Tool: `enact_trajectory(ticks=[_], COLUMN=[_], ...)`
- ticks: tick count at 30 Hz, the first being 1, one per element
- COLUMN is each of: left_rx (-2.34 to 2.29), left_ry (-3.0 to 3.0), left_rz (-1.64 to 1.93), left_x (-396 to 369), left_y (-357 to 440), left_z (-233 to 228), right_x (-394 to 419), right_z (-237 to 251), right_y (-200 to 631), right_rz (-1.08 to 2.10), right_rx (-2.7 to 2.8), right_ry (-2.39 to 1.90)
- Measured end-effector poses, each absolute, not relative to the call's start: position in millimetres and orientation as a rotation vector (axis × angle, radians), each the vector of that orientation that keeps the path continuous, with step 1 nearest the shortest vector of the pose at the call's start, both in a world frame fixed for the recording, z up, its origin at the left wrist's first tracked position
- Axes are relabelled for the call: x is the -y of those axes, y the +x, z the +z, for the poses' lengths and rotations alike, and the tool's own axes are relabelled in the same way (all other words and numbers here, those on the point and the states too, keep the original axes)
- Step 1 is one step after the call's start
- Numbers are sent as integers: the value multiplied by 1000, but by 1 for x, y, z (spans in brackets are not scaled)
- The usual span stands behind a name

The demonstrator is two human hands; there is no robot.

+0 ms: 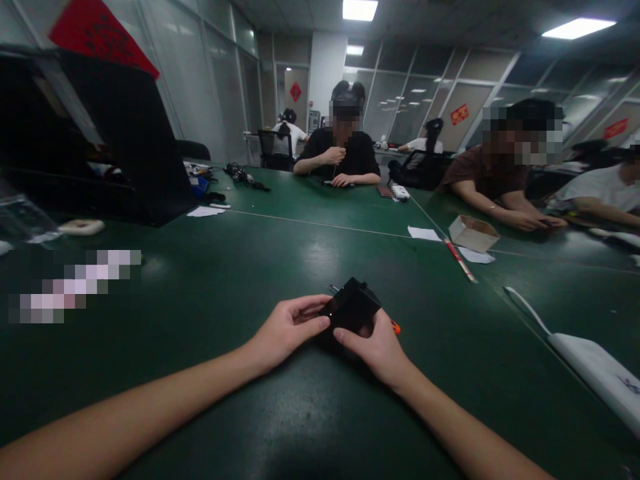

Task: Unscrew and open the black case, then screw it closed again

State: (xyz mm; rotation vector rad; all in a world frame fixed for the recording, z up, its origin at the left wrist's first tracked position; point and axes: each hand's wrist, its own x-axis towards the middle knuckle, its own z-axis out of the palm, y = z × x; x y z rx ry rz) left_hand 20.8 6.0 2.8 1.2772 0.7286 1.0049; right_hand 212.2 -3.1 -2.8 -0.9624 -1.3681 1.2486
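Note:
A small black box-shaped object [354,303] is tilted between my two hands, just above or on the green table [310,407]. My left hand [293,327] grips its left side, thumb in front and fingers behind. Around its right side and lower edge my right hand [377,347] is closed, with the thumb across the front. Dark surfaces hide the object's details, so its exact kind is unclear. Behind it a thin metal piece [334,287] sticks out on the left. Something orange [396,327] shows past my right hand, mostly hidden.
On the left stands a large black panel [125,133]. A white device with a cable [595,367] lies at right. Farther off are a small cardboard box [473,233], a red-and-white stick [460,260] and paper [424,233]. Several people sit around, one opposite [340,157].

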Motion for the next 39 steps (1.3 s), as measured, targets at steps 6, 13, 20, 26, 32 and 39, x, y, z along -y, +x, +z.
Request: enact_trajectory(ticks=[6,13,20,26,32,39], left_rx=[-702,-708,-754,-879,-794,-716], left_ry=[1257,1368,1818,1621,1239,1239], left_rz=[1047,1104,1180,1199,1065,1003], left_x=[-4,-6,-1,-2,-12,-10], left_y=[22,24,20,21,23,18], left_z=[4,-3,-1,-1,-2,1], right_x=[4,2,5,0,-6,2], right_z=[-3,-4,-3,0,7,10], right_y=[211,216,209,204,209,205], right_rz=[1307,1451,1641,1496,1492,1524], right_rx=[1328,1345,1046,838,745,850], right_ry=[-905,-946,-710,-894,-828,-800])
